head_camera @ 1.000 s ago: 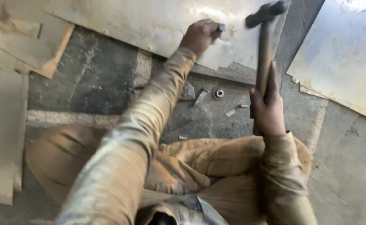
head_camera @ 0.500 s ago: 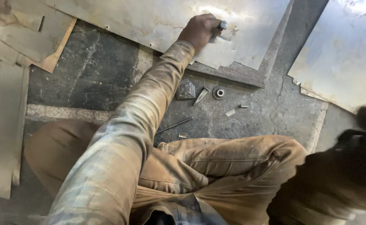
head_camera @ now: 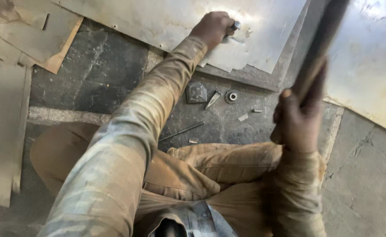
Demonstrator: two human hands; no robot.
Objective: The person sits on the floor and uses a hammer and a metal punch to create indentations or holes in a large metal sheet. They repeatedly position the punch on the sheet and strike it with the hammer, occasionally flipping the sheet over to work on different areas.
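Chisel work on a pale sheet-metal panel [head_camera: 158, 22] lying on the dark stone floor [head_camera: 96, 66]: my left hand [head_camera: 212, 28] grips a short steel punch [head_camera: 235, 25] against the sheet; my right hand [head_camera: 296, 120] clasps a raised, blurred wooden hammer handle [head_camera: 318, 48].

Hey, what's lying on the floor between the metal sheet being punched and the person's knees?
In the head view, small bits on dark stone floor: a square metal block, a round ring, a thin rod and scattered offcuts, between sheet and knees.
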